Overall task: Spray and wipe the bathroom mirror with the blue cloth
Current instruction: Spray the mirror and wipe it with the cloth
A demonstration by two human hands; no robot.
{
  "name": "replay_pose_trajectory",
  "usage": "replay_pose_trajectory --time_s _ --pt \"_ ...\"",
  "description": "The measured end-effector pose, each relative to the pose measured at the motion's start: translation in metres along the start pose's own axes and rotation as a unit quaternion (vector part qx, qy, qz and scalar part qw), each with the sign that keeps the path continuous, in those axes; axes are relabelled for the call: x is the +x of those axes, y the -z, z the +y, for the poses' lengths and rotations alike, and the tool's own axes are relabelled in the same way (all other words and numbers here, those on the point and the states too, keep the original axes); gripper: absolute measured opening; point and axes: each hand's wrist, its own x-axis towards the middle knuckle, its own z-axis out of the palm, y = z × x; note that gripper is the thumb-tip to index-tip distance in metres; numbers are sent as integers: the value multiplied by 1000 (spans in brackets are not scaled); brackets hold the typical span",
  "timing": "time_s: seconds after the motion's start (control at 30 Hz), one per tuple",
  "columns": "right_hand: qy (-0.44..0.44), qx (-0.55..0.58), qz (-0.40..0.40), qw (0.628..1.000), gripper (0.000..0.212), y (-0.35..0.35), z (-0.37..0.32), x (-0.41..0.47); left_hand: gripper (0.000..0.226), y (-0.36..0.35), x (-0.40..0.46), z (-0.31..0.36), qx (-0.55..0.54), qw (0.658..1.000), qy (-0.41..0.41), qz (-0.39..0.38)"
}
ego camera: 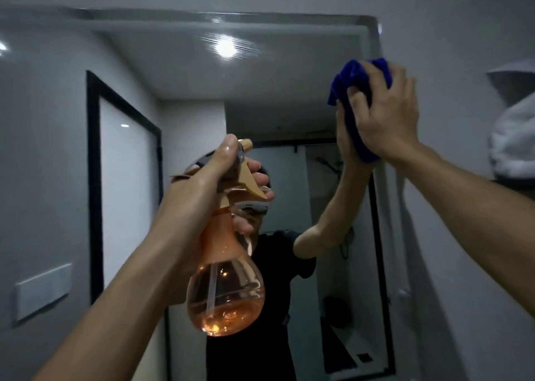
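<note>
Gripping bottle [225, 293], blue cloth [356, 73] on mirror [289, 68]

The right hand [385, 111] covers most of the blue cloth [351, 73]; only its upper-left folds and a lower corner show. The left hand [214, 175] hides the spray bottle [228, 293] neck. A blurred white object [512, 137] is cut off at the right; the mirror [188, 76] runs off the bottom

The left hand [214, 178] is gripping the spray bottle [225, 288] at its neck, thumb lying on top, fingers curling round the trigger, forearm angling up from lower left. The right hand [388, 114] is reaching higher, fingers curving over the blue cloth [351, 73] and pressing it forward.
</note>
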Motion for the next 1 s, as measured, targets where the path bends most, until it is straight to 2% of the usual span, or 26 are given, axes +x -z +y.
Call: replay_pose_trajectory --time_s 0.17,0.4,0.63,0.77,1.0 --pt "21 2 -11 1000 50 8 27 -34 44 -50 -11 -36 57 998 -1 0" --pt "7 1 -17 1000 49 14 45 -94 41 -67 -27 -70 157 987 -13 31" --pt "-3 0 -36 999 51 18 48 -114 46 -62 -32 -85 129 991 8 29" --pt "-11 -7 -35 999 53 21 44 -120 39 -53 -31 -80 97 995 -2 39" --pt "-104 18 -9 994 49 13 -4 -108 40 -16 -20 -64 59 997 12 52"
